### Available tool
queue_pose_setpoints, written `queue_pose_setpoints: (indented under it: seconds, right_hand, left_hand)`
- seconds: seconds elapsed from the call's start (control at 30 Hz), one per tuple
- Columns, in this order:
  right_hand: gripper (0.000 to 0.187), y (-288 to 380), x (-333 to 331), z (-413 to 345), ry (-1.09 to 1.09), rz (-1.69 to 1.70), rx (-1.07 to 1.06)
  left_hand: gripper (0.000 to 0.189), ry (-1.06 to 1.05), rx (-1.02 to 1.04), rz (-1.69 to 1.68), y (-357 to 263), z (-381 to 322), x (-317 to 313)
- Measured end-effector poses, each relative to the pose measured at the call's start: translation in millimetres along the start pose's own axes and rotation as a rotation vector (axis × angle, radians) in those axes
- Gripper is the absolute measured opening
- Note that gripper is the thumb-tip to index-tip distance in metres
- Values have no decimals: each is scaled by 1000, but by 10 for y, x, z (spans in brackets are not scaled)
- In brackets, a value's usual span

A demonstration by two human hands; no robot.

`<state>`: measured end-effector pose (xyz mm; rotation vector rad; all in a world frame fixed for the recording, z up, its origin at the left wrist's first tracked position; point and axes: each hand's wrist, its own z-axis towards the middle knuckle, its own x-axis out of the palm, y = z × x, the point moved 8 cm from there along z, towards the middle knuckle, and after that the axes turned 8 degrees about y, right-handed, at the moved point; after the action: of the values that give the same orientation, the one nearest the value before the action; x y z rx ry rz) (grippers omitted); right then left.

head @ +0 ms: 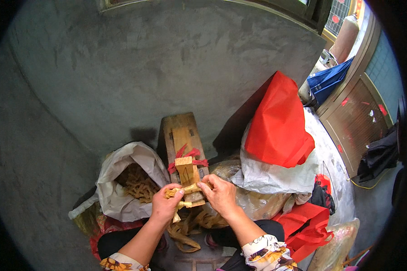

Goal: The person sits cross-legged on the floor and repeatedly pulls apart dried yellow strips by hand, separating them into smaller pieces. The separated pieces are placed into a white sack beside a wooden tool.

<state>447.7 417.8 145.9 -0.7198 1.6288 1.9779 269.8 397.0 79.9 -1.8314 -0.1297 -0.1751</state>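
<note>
My left hand [166, 202] pinches one end of a tan plant-fibre strip [191, 188], which looks twisted or braided. On the other side, my right hand [220, 195] grips the strip between thumb and fingers. Short pale ends [177, 216] hang below my left hand. Just behind the strip, an upright wooden block [184, 167] rises from a narrow wooden bench [181, 130] that leans towards the wall. Red cloth [197, 153] is tied around the block and bench. Loose brown strips [185, 238] trail down between my knees.
At left stands an open white sack [113, 194] with brown braided pieces [139, 184] inside. A red fabric bag [279, 125] tops a white sack [257, 178] at right. Another red bag [305, 220] lies lower right. A grey wall [156, 67] rises beyond the bench.
</note>
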Motion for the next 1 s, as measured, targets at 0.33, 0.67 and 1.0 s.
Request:
queue_pose_setpoints:
  seconds: [0.33, 0.67, 1.0]
  right_hand:
    - [12, -215, 3, -63, -60, 186, 105]
    - [12, 552, 161, -401, 129, 136, -361]
    - [19, 98, 507, -622, 518, 785, 349]
  left_hand:
    - [11, -158, 81, 218, -66, 23, -348]
    - [33, -280, 343, 794, -921, -143, -788]
    - [20, 392, -118, 34, -163, -439, 64]
